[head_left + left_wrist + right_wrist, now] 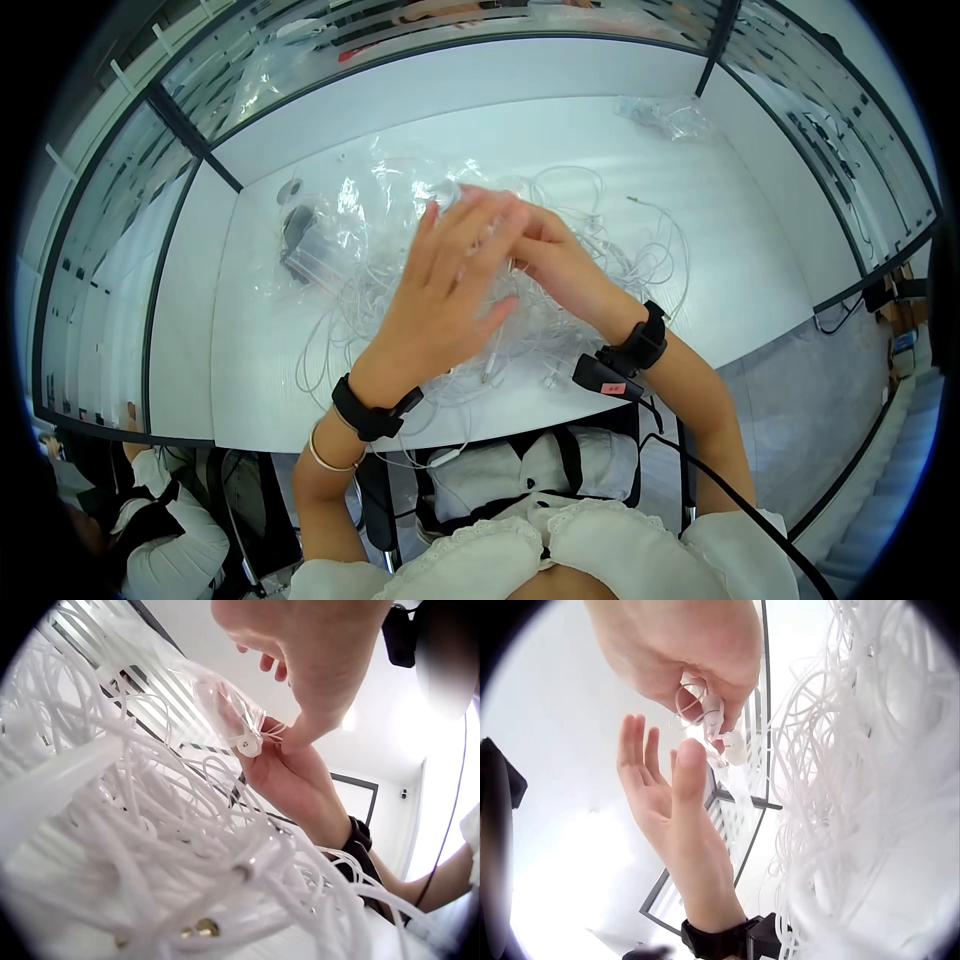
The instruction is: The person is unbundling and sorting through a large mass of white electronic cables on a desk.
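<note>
The landmark was the tangle of white cables (505, 355), spread over the middle of the white table (760, 250). Farthest left, beyond the table's edge and to the left of the tangle, a person in a white top (175, 535) showed low in the head view. On the table, just left of the tangle, a dark grey item (297, 228) lay among clear plastic bags (350, 200), which reached behind the tangle as well. The left hand (440, 290) was raised above the tangle's left and middle part, a black band (368, 412) and a thin bracelet (330, 452) on that arm; its fingers were extended and slightly spread, the thumb apart from them, closed round nothing. Beside it, above the tangle, a small white rounded piece (712, 712) with thin cord loops and a clear plastic wrapper (221, 701) were in the grip of the right hand (570, 265), whose fingers were bent in and pinched them; how far each finger was curled could not be told. A black camera (603, 377) sat at the right wrist, over the tangle's near right side. Farther right, behind the tangle, a crumpled clear bag (670, 117) lay near the table's back corner.
</note>
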Motion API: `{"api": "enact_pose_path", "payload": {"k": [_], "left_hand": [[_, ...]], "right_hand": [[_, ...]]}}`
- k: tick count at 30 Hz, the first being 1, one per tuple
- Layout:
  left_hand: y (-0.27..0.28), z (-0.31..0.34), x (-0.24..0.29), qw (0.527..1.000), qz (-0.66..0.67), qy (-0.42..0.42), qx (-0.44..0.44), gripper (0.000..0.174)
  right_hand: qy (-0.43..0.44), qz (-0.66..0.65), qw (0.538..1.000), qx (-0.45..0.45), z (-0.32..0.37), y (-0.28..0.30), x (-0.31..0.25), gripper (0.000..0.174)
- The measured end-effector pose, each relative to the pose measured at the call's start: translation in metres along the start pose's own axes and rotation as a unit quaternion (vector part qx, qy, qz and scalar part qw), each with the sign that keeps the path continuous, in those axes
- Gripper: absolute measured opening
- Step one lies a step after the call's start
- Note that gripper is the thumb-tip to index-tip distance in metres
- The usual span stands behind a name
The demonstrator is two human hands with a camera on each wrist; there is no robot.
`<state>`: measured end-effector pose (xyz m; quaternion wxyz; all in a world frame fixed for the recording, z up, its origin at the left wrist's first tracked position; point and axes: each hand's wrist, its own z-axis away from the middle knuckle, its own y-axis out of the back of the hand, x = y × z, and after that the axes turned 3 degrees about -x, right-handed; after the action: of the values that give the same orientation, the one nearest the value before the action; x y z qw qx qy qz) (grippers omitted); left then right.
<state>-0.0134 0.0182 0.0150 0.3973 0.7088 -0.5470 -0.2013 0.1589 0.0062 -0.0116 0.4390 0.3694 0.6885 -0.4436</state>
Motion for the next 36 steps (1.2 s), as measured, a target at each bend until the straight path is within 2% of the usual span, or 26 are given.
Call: {"api": "enact_pose_path", "payload": {"k": [3, 6, 7, 11, 15, 19, 22, 24, 25, 28, 31, 34, 36], "left_hand": [[-0.002, 0.003, -0.007, 0.995, 0.012, 0.047, 0.085, 0.077], [-0.004, 0.001, -0.011, 0.993, 0.050, 0.093, 0.052, 0.073], [-0.004, -0.001, -0.013, 0.992, 0.065, 0.092, 0.049, 0.063], [-0.003, 0.001, -0.015, 0.995, 0.072, 0.068, 0.012, 0.046], [-0.007, 0.000, -0.011, 0.992, 0.072, 0.103, 0.032, 0.048], [-0.010, 0.002, -0.010, 0.985, 0.067, 0.159, -0.011, 0.042], [-0.009, 0.000, -0.010, 0.986, 0.000, 0.158, -0.056, 0.035], [-0.011, 0.001, -0.011, 0.986, 0.021, 0.163, -0.027, 0.035], [-0.012, 0.001, -0.011, 0.986, 0.031, 0.165, -0.012, 0.036], [-0.009, 0.001, -0.011, 0.988, 0.037, 0.149, -0.007, 0.029], [-0.011, 0.003, -0.012, 0.988, 0.101, 0.118, 0.009, 0.021], [-0.011, 0.000, -0.010, 0.989, 0.118, 0.071, 0.059, 0.016], [-0.009, 0.000, -0.010, 0.994, 0.090, 0.033, 0.043, 0.017]], "right_hand": [[0.042, -0.044, 0.998, 0.008, -0.003, 0.001, -0.008, 0.053], [0.022, -0.024, 0.999, -0.006, -0.003, 0.002, -0.010, 0.053], [0.005, -0.016, 1.000, -0.017, -0.003, 0.004, -0.009, 0.052], [-0.019, 0.010, 1.000, -0.022, -0.005, 0.013, 0.001, 0.053], [-0.035, 0.017, 0.999, -0.030, -0.004, 0.012, 0.001, 0.053], [-0.017, 0.057, 0.998, -0.023, -0.004, 0.007, 0.009, 0.053], [0.011, 0.074, 0.997, -0.015, -0.006, 0.004, 0.014, 0.054], [0.007, 0.094, 0.996, -0.004, -0.005, -0.001, 0.008, 0.054], [0.032, 0.086, 0.996, -0.004, -0.005, -0.003, 0.010, 0.052], [0.032, 0.086, 0.996, 0.012, -0.005, -0.003, 0.013, 0.051], [0.066, 0.086, 0.991, 0.072, -0.008, -0.002, 0.020, 0.051], [0.040, 0.065, 0.994, 0.081, -0.003, -0.008, 0.011, 0.053], [0.029, 0.039, 0.998, 0.031, 0.000, -0.008, 0.011, 0.054]]}}
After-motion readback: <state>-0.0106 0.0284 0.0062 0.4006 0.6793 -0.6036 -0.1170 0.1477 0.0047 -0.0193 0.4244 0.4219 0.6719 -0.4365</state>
